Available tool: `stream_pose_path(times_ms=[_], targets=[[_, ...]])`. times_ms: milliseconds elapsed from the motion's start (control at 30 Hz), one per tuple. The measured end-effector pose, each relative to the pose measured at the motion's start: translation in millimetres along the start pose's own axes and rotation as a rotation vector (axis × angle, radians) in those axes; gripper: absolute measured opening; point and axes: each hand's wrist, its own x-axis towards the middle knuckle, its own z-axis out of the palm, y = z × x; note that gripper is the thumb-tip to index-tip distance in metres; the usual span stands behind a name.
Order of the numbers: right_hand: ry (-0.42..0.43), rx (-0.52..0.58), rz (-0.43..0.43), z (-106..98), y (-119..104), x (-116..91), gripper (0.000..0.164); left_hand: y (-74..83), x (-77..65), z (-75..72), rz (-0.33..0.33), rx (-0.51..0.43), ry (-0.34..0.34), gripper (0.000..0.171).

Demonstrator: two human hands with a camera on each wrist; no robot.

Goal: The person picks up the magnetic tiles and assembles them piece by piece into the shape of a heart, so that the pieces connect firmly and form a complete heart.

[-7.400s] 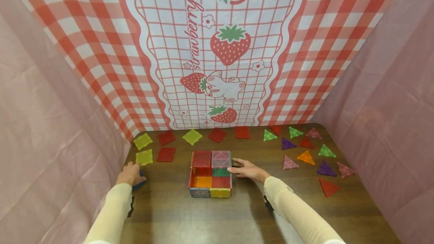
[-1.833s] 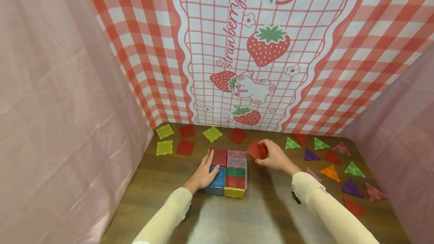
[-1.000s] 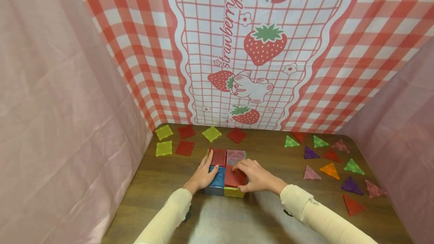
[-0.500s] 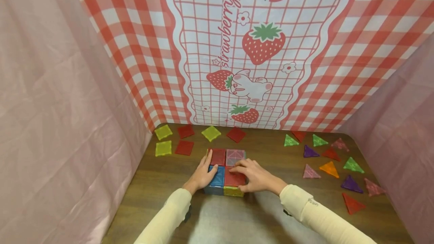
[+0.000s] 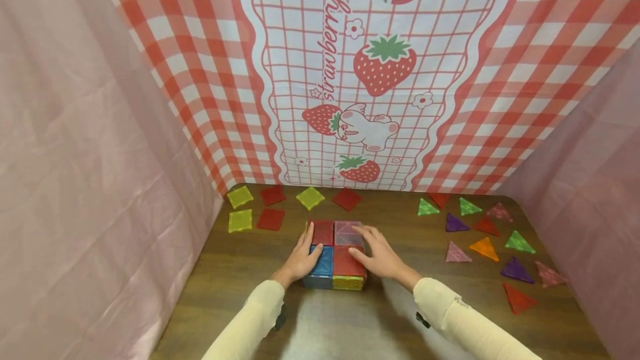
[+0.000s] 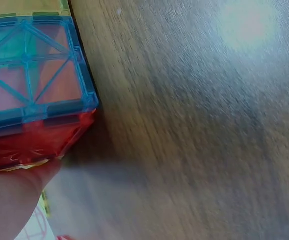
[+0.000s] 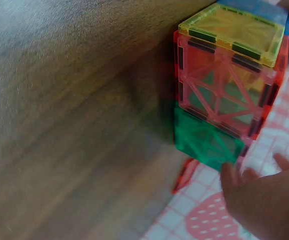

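Note:
A low box of see-through magnetic tiles [image 5: 348, 283] stands mid-table, its top covered by red [image 5: 322, 232], pink [image 5: 343, 231], blue [image 5: 325, 263] and red [image 5: 344, 267] squares. My left hand [image 5: 299, 260] rests along the box's left side, fingers straight and thumb over the blue square. On the other side, my right hand [image 5: 381, 255] lies over the right edge, fingers loosely spread, thumb at the front red square. The right wrist view shows pink [image 7: 219, 85] and green [image 7: 204, 137] side panels, with the right fingers near the green one. Part of the left hand [image 6: 14, 200] touches a red panel [image 6: 34, 142].
Several yellow [image 5: 310, 198] and red [image 5: 271, 219] squares lie at the back left of the wooden table [image 5: 225, 288]. Triangles in green [image 5: 520, 242], purple [image 5: 517, 270], orange [image 5: 484, 248], pink and red spread over the right. A strawberry-print cloth [image 5: 385, 65] hangs behind.
The blue square came from the left and a red one from the back, covering the box's two front cells. My right hand has since loosened its fingers from the red square and shifted slightly back.

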Motion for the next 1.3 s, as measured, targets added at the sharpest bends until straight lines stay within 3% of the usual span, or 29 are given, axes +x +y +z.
stream_pose_path(times_ms=[100,200,267,367,433,500,700,867,1133,1233,1300], targets=[[0.118,0.098,0.147,3,11,6,0.065,6.1,2.0,6.3,0.015,0.002,-0.039,0.074],[0.163,0.166,0.245,6,20,12,0.059,10.9,2.4,11.4,0.028,-0.006,-0.049,0.073],[0.152,0.164,0.278,9,25,15,0.056,10.9,2.5,12.8,0.032,0.022,-0.002,0.071],[0.097,0.130,0.297,12,30,16,0.053,2.7,5.4,8.4,0.028,0.147,0.138,0.068],[0.066,0.117,0.293,13,32,15,0.054,-5.6,9.5,-0.2,-0.006,0.255,0.223,0.065],[0.050,0.124,0.296,13,33,15,0.054,-14.8,15.8,-13.0,-0.055,0.340,0.259,0.061],[0.040,0.145,0.278,15,32,14,0.054,-34.3,33.5,-60.7,-0.273,0.478,0.154,0.060],[0.046,0.155,0.274,17,32,12,0.054,-41.9,35.9,-84.5,-0.345,0.525,0.068,0.064],[0.052,0.160,0.271,9,37,13,0.055,-50.5,31.5,-82.2,-0.361,0.492,-0.009,0.064],[0.072,0.144,0.281,-4,48,13,0.057,-52.3,32.9,-79.2,-0.344,0.506,0.003,0.064],[0.101,0.056,0.307,-19,61,10,0.057,-51.5,35.3,-77.1,-0.326,0.512,0.012,0.065]])
